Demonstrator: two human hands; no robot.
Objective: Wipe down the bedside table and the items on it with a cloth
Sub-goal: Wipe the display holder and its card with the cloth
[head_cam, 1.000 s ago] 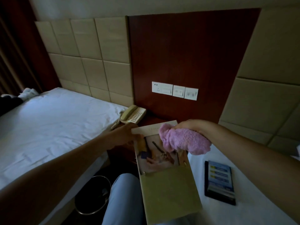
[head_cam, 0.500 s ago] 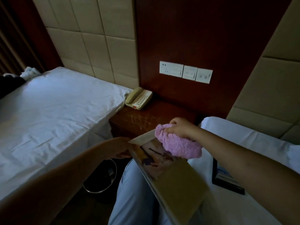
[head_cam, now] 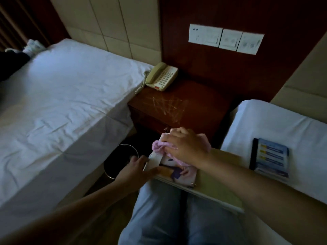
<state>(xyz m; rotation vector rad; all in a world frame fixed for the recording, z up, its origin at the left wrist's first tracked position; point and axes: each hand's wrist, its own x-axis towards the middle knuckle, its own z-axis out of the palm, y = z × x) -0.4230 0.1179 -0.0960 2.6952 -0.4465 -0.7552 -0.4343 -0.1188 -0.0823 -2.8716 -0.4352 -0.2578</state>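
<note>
A flat beige folder point(head_cam: 214, 183) with a picture on its cover lies across my lap. My left hand point(head_cam: 136, 169) grips its left edge. My right hand point(head_cam: 184, 145) presses a pink cloth point(head_cam: 159, 145) down on the folder's far end. Beyond it stands the dark wooden bedside table point(head_cam: 185, 110), its top marked with pale scratches. A cream telephone point(head_cam: 161, 76) sits at the table's back left corner.
White-sheeted beds flank the table: one bed on the left point(head_cam: 58, 103) and another bed on the right point(head_cam: 283, 129), where a blue-covered booklet point(head_cam: 270, 156) lies. A black waste bin point(head_cam: 118, 160) stands on the floor below my left hand. Wall sockets point(head_cam: 224, 38) are above the table.
The view has tilted down and the folder has dropped flatter onto my lap. My right hand with the cloth now presses on the folder's top end.
</note>
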